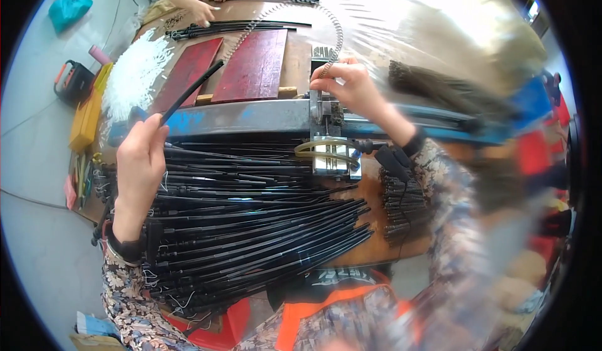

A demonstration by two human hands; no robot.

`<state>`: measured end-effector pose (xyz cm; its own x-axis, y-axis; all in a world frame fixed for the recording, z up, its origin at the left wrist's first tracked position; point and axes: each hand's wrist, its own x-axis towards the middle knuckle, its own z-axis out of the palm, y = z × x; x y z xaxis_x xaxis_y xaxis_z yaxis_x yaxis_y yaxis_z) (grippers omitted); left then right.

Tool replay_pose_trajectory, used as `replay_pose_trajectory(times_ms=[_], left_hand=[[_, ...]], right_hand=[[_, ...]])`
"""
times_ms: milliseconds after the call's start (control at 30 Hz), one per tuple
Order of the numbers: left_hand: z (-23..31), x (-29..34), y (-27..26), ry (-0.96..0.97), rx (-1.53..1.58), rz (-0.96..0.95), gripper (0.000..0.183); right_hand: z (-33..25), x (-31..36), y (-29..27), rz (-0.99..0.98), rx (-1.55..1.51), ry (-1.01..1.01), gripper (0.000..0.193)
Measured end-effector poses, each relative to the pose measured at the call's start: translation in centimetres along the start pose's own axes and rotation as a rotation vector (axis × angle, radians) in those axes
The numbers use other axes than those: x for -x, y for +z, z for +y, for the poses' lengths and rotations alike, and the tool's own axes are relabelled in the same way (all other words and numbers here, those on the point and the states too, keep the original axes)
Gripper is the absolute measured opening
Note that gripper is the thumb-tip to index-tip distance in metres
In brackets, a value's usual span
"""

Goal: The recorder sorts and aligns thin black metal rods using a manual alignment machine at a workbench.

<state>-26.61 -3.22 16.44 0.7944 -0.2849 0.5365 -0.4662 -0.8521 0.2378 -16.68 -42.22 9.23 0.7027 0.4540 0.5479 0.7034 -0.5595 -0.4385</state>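
Note:
My left hand [139, 157] is closed around a thin black tube [193, 90], which slants up and to the right. From the tube's tip a long coil spring [339, 30] arcs over the red boards and down to my right hand [351, 86]. The fingers of that hand pinch the spring's other end, just above a small metal fixture [325, 113] on the grey-blue metal beam. Below the beam sits a silvery block [335, 157] with a looped yellowish hose [313, 145]. Many black rods [263, 225] lie side by side below my left hand.
Two red boards [251, 66] lie beyond the beam [251, 120]. White thin pieces [139, 69] are heaped at the left. Bundled dark springs [401, 207] lie right of the block, a brownish bundle [433, 81] farther off. A co-worker's hands [204, 14] are near black rods.

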Motion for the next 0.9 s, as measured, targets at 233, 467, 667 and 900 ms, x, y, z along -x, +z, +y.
replay_pose_trajectory(times_ms=[233,467,667,900], left_hand=[[1.5,-0.9,1.6,0.036,0.067,0.032,0.018],[0.4,-1.5,2.4,0.029,-0.054,-0.042,0.018],[-0.5,-2.9,8.0,0.23,0.058,-0.057,0.021],[7.8,-8.4,19.1,0.403,0.173,-0.271,0.014]], right_hand=[[-0.9,-1.2,0.6,-0.224,-0.249,0.282,0.015],[1.0,1.3,-1.0,-0.222,0.524,-0.111,0.008],[6.3,14.2,-13.9,0.047,0.887,-0.166,0.009],[8.9,20.4,-19.2,0.057,0.961,-0.065,0.005]])
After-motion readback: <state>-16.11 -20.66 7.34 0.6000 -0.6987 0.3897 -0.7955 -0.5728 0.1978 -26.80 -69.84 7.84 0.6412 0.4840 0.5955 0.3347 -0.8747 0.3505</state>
